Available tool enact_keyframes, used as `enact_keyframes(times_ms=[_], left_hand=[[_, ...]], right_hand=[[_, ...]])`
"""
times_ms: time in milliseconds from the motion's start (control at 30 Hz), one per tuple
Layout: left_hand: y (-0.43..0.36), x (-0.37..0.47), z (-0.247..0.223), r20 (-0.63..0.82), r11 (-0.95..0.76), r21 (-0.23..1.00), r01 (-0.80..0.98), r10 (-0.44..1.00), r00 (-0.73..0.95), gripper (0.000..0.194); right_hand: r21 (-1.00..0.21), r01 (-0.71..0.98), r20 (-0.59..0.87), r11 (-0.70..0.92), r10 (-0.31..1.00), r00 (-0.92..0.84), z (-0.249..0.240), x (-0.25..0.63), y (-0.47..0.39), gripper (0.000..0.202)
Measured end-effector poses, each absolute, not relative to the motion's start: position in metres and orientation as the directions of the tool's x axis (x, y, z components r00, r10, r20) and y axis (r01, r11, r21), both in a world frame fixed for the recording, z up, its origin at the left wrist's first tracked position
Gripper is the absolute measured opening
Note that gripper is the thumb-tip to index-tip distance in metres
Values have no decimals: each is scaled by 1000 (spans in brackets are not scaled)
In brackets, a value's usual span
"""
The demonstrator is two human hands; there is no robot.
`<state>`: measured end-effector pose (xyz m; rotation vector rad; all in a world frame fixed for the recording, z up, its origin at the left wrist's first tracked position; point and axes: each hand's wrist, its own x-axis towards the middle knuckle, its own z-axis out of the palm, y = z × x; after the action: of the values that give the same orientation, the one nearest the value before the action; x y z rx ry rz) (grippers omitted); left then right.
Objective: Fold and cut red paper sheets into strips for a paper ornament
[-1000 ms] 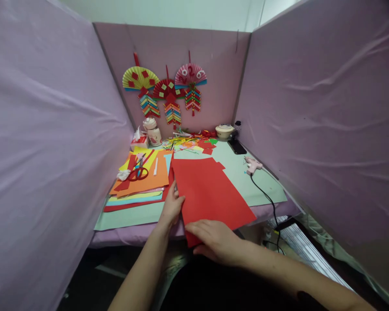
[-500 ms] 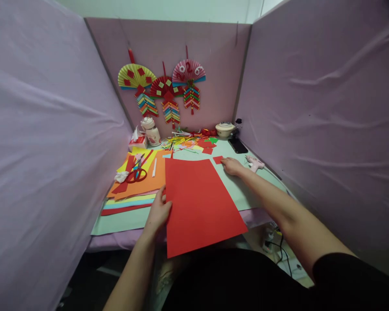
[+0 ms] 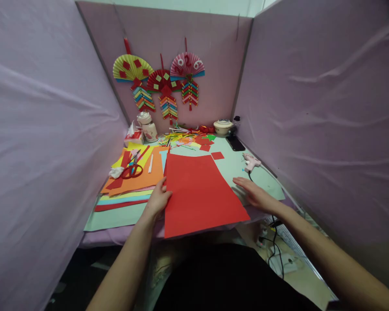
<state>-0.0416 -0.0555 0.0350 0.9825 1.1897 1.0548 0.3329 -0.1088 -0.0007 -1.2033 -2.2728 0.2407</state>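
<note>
Head: left grip (image 3: 160,199) pinching red sheet (image 3: 201,194), right grip (image 3: 254,193) spread; mint tabletop (image 3: 116,219), lilac walls (image 3: 317,108).

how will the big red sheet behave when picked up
The big red sheet is probably light, being broad and thin. It will likely flex, since its right edge bows while the left hand holds its left edge. It may have some stiffness, as no sharp fold shows.

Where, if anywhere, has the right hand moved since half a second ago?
Yes, nearer the camera and rightward: the right hand was at the small red square, left of the glue gun; now it is on the glue gun's near side.
</note>
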Motion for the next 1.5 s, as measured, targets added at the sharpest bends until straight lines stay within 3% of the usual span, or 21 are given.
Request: enact_keyframes(times_ms=[100, 300, 367, 433, 533, 600, 700, 867, 1000, 1233, 1367, 1500], left_hand=[[-50, -33, 38, -244, 250, 963, -101, 968, 64, 84], [-38, -20, 28, -221, 229, 967, -115, 972, 73, 82], [-41, -28, 21, -136, 138, 990, -30, 989, 56, 77], [-51, -42, 15, 42, -56, 988, 144, 994, 99, 69], [-77, -68, 15, 278, -421, 819, 391, 886, 372, 72], [-93, -79, 18, 302, -570, 669, 477, 795, 527, 74], [-102, -79, 19, 291, -659, 522, 541, 734, 613, 70], [-83, -65, 3, 332, -681, 526, 509, 716, 614, 60], [-76, -62, -9, 304, -628, 581, 518, 757, 578, 55], [-81, -67, -12, 297, -627, 561, 541, 762, 575, 53], [-80, -65, -6, 234, -591, 561, 579, 784, 575, 48], [-77, -56, 11, 188, -461, 648, 606, 868, 460, 28]], right_hand=[[-438, 661, 411, 609, 790, -456, -7, 328, -128, 70], [-545, 613, 524, 572, 803, -284, -21, 321, -105, 38], [-557, 621, 520, 551, 815, -257, -26, 324, -101, 35], [-566, 622, 489, 541, 828, -275, -30, 327, -101, 38], [-580, 619, 439, 529, 843, -310, -33, 331, -105, 44], [-599, 624, 413, 501, 862, -295, -32, 331, -105, 44], [-637, 630, 393, 445, 890, -232, -30, 329, -103, 41], [-620, 646, 379, 446, 891, -251, -26, 326, -101, 40], [-544, 680, 393, 491, 865, -311, -26, 326, -106, 44], [-433, 712, 392, 553, 827, -404, -40, 334, -109, 47], [-471, 712, 354, 521, 851, -389, -43, 335, -108, 47], [-625, 675, 328, 391, 917, -228, -30, 324, -107, 31]])
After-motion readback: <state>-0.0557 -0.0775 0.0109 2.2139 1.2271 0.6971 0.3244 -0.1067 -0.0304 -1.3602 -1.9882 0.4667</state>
